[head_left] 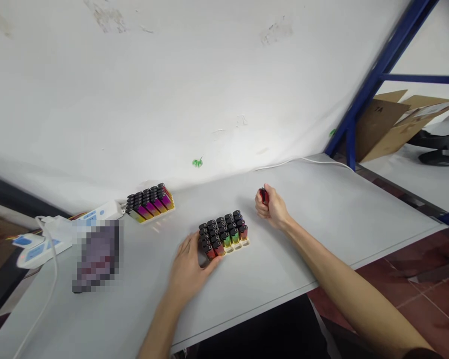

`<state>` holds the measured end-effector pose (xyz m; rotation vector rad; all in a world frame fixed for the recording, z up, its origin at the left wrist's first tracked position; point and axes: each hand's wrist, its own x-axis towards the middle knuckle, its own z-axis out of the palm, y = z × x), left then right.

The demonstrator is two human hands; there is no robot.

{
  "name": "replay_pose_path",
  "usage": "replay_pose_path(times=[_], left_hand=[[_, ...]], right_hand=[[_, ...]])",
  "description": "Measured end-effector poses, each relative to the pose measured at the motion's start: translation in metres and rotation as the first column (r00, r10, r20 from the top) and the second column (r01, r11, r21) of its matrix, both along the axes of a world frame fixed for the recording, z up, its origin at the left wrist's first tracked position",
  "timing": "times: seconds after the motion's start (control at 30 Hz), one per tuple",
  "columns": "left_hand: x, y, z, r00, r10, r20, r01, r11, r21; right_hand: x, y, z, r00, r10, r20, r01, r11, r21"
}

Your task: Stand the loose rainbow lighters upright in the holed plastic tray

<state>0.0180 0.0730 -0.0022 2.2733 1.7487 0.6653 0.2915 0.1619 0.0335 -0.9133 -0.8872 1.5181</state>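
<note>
In front of me stands a pale tray point(230, 251) filled with rows of black-topped lighters point(224, 230), their bodies red, green and yellow. Several oval slots at its front right hold nothing. My left hand point(189, 267) grips the tray's left end, thumb along the front edge and fingers at the left side. To the right of the tray, raised over the table, my right hand point(272, 206) is closed around a red lighter point(264, 196) with a black top. The thumb lies at the lighter's upper end, and the fingers hide most of its body.
A second tray of purple-and-yellow lighters point(149, 203) stands at the back left by the wall. Left of it lie a white power strip point(105, 212) with cables and a blurred-out object point(97, 257). A blue metal frame point(350, 144) and a cardboard box point(385, 124) are at the right.
</note>
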Motion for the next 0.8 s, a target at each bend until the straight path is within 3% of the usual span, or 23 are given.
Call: replay_pose_path(times=[0.53, 0.7, 0.8], left_hand=[[0.001, 0.000, 0.003, 1.000, 0.005, -0.007, -0.005, 1.000, -0.021], [0.001, 0.001, 0.005, 1.000, -0.001, -0.001, 0.001, 1.000, -0.021], [0.002, 0.001, 0.006, 1.000, -0.002, 0.016, 0.002, 1.000, -0.008]], right_hand=[[-0.004, -0.001, -0.006, 1.000, 0.025, 0.005, -0.025, 0.999, 0.024], [-0.004, -0.003, -0.007, 0.971, -0.058, 0.231, 0.021, 0.987, 0.162], [0.005, -0.017, 0.005, 0.868, -0.185, 0.462, 0.034, 0.949, 0.315]])
